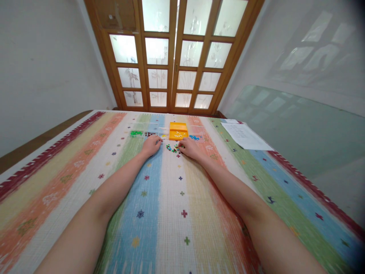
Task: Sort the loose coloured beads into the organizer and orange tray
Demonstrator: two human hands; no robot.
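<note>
Well, beads (pixel 174 150) between left hand (pixel 152 145) and right hand (pixel 189 147)
Left curled at their nine o'clock, right narrowed at three, by their edge; cannot tell what either holds; orange box (pixel 178 126) just past twelve

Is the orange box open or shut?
Open: the orange box has its lid back, and white pieces show inside.

The right hand (pixel 188 147) is at the small coloured pieces (pixel 172 149) near an orange box (pixel 178 126)
</note>
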